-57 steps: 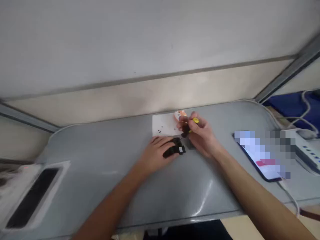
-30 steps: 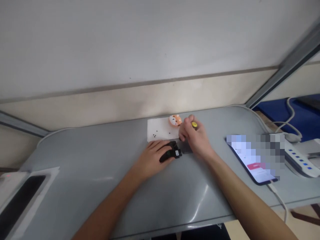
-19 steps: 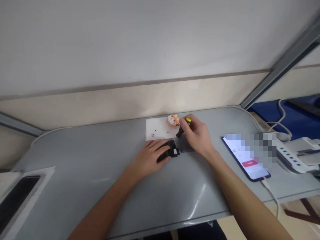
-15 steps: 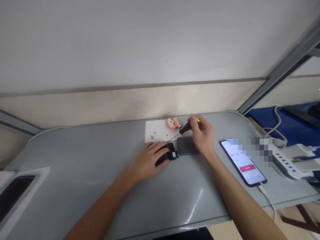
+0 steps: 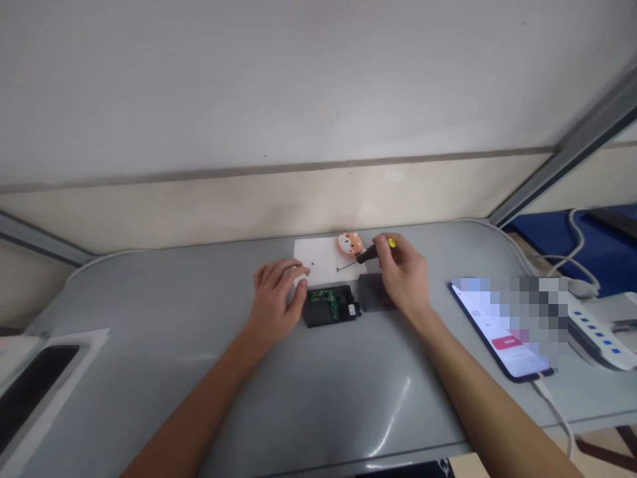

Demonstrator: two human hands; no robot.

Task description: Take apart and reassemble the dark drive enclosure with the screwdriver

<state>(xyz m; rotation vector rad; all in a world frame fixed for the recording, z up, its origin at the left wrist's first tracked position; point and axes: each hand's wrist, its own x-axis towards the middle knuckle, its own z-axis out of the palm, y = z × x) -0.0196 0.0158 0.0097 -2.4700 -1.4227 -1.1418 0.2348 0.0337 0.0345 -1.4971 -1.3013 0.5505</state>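
Observation:
In my right hand [image 5: 404, 271] is a screwdriver [image 5: 371, 252] with a dark and yellow handle, its thin shaft pointing down left to a small dark screw on the white paper [image 5: 323, 252]. My left hand [image 5: 277, 299] has its fingers apart over the paper's left edge, beside more small screws. Just right of that hand, a black device [image 5: 328, 309] with an exposed green circuit board lies on the grey table. A dark flat box [image 5: 375, 292] lies next to it, partly behind my right hand. An orange-and-white animal-face trinket [image 5: 350, 244] rests on the paper.
On the right lie a phone [image 5: 502, 332] with a lit screen and charging cable, and a white power strip [image 5: 597, 332]. A dark flat object [image 5: 37, 385] rests on white sheets at the far left. The wall [image 5: 298, 199] stands behind the table.
My left hand has moved left off the black device, uncovering its circuit board. The screwdriver tip has moved from beside the device onto the paper. The view has shifted slightly.

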